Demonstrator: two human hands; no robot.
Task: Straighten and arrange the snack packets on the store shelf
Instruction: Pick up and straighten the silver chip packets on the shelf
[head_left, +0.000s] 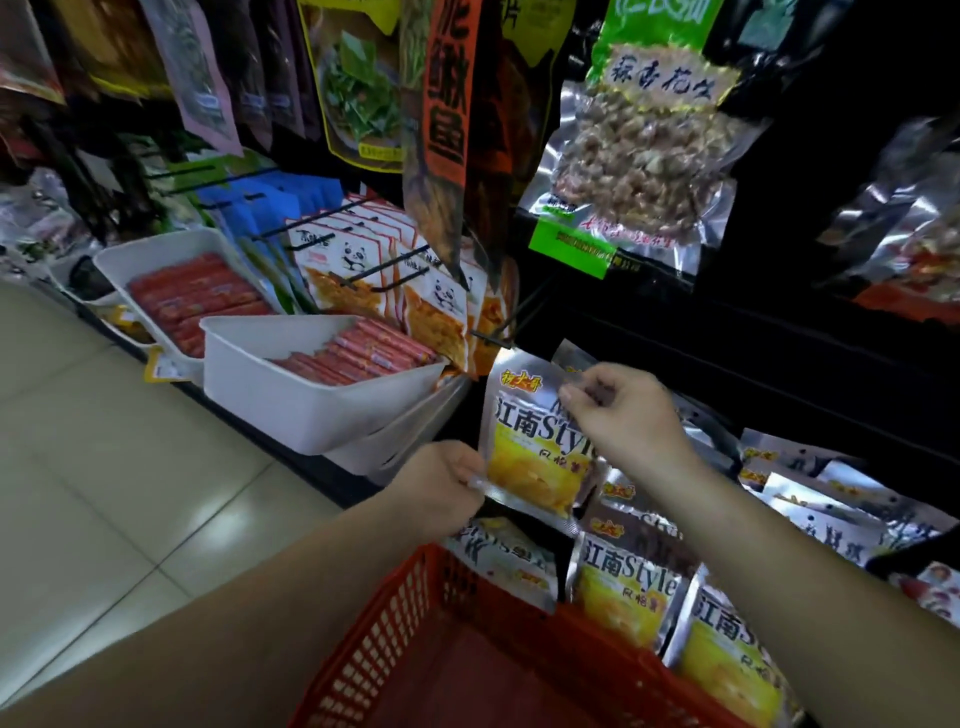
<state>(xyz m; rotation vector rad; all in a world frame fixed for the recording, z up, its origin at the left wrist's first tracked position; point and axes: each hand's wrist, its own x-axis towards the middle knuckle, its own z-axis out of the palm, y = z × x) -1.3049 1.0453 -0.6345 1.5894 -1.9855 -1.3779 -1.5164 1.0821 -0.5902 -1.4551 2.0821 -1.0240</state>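
Above red basket (395, 613), left hand (441, 488) pinches silver packet (530, 441) by its lower corner; right hand (623, 415) pinches its top edge.

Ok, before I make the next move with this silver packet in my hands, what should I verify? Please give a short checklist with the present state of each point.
1. Left hand grips the lower left corner of the silver packet: ok.
2. Right hand pinches the packet's top edge: ok.
3. Printed front faces you and reads the right way up: ok, though slightly tilted.
4. Hanging hole at the top is intact: cannot tell, the right hand covers that part.
5. Black hook just above the packet has a bare tip: ok.
6. Same-kind packets below stand straight: not ok, they lean and overlap.
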